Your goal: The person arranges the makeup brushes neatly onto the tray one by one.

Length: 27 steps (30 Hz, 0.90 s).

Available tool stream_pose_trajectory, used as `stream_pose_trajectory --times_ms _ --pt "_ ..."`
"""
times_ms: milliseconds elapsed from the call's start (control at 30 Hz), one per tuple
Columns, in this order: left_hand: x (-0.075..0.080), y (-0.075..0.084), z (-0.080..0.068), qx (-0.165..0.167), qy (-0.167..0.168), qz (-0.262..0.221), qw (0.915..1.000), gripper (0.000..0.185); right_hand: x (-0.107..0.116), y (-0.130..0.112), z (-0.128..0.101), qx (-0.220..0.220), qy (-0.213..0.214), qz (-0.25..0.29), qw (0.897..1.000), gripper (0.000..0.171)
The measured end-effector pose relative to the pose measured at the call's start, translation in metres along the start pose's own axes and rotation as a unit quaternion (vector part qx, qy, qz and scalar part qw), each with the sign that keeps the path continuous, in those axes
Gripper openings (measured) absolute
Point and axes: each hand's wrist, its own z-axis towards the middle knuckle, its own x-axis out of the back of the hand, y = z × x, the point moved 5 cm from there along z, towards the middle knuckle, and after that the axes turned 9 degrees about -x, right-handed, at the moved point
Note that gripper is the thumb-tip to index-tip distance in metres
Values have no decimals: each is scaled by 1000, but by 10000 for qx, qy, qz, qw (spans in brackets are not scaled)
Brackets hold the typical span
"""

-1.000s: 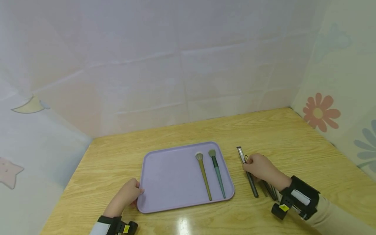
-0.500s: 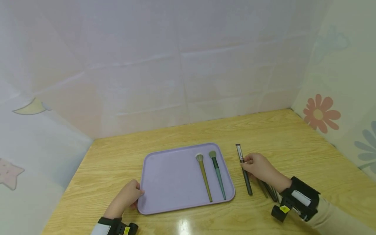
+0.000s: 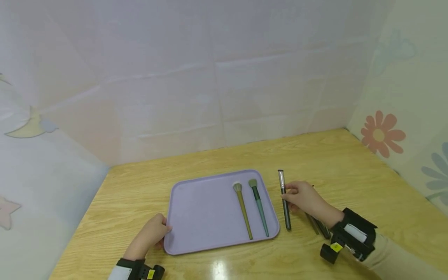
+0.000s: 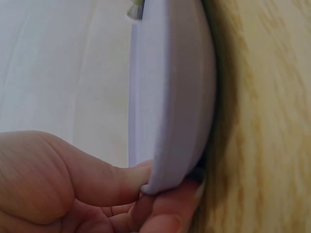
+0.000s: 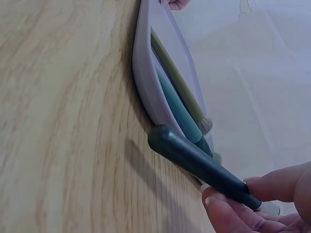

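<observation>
My right hand (image 3: 303,197) pinches a makeup brush (image 3: 286,212) with a dark handle and silver ferrule, just right of the tray. In the right wrist view the dark handle (image 5: 194,162) is raised off the wood, its shadow below it. My left hand (image 3: 154,232) grips the left rim of the lilac tray (image 3: 206,217), thumb on top and fingers underneath in the left wrist view. On the tray's right side lie an olive-handled brush (image 3: 244,212) and a teal-handled brush (image 3: 260,210), side by side with bristles pointing away.
Several more brushes (image 3: 320,227) lie on the wooden table (image 3: 315,155), partly hidden under my right hand and wrist. A pale cloth backdrop (image 3: 168,97) stands behind the table, and a wall with a flower print (image 3: 378,135) stands to the right.
My right hand has drawn the dark-handled brush left, away from the other brushes and closer to the tray; it now points more straight ahead. My left hand and the tray stay in place.
</observation>
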Motion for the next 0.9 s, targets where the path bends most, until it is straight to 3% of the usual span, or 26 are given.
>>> stream_pose_trajectory --times_ms 633,900 --pt "0 1 0 36 -87 -12 10000 13 -17 -10 5 -34 -215 527 9984 38" --pt "0 -1 1 0 -66 7 10000 12 -23 -18 5 58 -275 480 9985 39"
